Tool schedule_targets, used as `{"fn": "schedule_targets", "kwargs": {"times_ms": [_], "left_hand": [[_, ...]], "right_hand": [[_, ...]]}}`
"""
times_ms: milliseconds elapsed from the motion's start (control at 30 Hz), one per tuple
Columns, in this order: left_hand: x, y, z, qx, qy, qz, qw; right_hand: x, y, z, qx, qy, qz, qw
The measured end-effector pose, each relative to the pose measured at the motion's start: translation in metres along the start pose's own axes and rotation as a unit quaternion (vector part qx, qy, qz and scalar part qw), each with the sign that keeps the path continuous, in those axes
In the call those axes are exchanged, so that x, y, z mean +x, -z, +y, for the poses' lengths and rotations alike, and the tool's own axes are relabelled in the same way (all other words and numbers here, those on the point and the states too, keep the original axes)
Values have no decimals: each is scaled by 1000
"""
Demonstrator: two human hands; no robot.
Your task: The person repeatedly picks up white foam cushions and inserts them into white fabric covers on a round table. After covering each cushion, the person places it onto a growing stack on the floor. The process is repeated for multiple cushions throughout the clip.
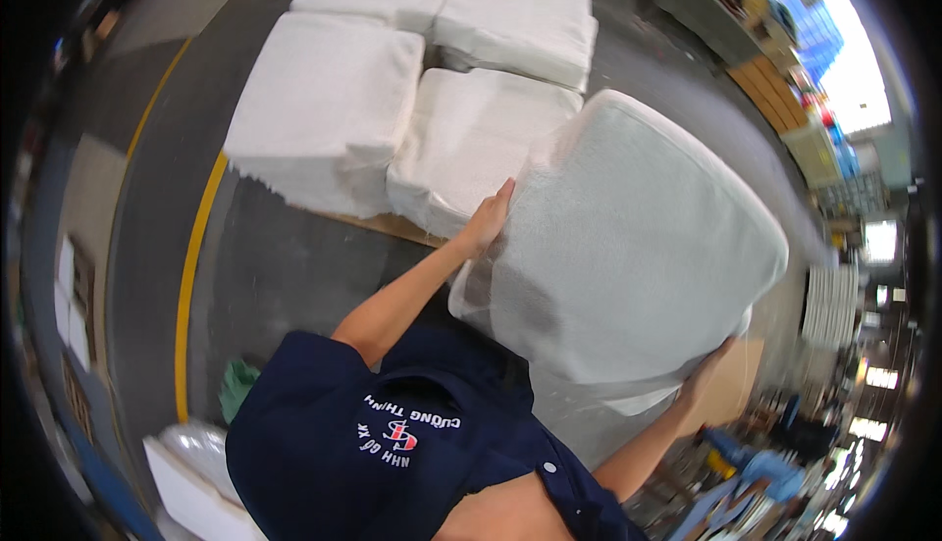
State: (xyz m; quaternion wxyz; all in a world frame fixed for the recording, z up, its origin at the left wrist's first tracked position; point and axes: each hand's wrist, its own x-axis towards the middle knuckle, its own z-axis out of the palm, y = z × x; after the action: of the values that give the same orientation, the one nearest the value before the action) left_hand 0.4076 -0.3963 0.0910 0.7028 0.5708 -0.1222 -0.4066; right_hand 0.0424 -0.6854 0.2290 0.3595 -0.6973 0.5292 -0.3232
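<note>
Navy shirt [304, 413] is bearing white lettering [412, 412] around a red-and-white emblem [400, 434]. Left hand [486, 221] is grasping the left edge of a white wrapped block [628, 237], forearm slanting forward and rightward. Right hand [703, 378] is gripping near its lower right corner, fingers partly hidden. Block is hanging tilted before the torso, just right of four similar white pieces [324, 80].

Glare from upper-right opening [854, 65], bent edges, dark corners
</note>
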Motion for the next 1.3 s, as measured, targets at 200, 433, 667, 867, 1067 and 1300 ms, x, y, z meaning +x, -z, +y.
{"fn": "schedule_targets", "kwargs": {"times_ms": [200,433,667,867,1067,1300], "left_hand": [[-17,-48,-88,-279,22,184,942],[-7,-34,-143,-408,104,251,872],[37,-7,-133,-472,126,319,813],[116,20,-134,-513,181,394,741],[111,19,-128,-500,229,403,732],[123,24,-135,-410,242,458,751]], "right_hand": [[205,-171,-138,-164,186,-292,924],[249,-451,-184,-244,249,-489,799],[210,-678,-202,-306,292,-591,687],[201,-775,-169,-436,396,-470,658],[200,-783,-174,-391,365,-576,617],[204,-775,-172,-404,381,-532,640]]}}
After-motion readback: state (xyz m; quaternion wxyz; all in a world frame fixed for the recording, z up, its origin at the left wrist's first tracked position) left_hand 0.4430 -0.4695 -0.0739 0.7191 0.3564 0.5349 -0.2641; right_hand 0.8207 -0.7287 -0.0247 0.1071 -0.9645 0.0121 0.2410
